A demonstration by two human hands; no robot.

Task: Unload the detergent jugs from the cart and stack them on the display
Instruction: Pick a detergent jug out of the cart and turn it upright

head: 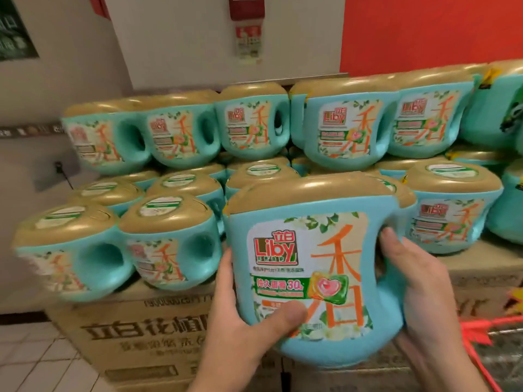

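gripping glossy teal jug [308, 267], tan cap, both hands [334, 315].

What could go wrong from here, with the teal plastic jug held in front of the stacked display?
1. The teal plastic jug with the gold lid is gripped only at its sides by the left hand and right hand; it might slip.
2. Front-row jugs sit near the edge of the cardboard boxes; a nudge could push one off.
3. The upper tier of jugs rests on lower lids; a bump may topple it.
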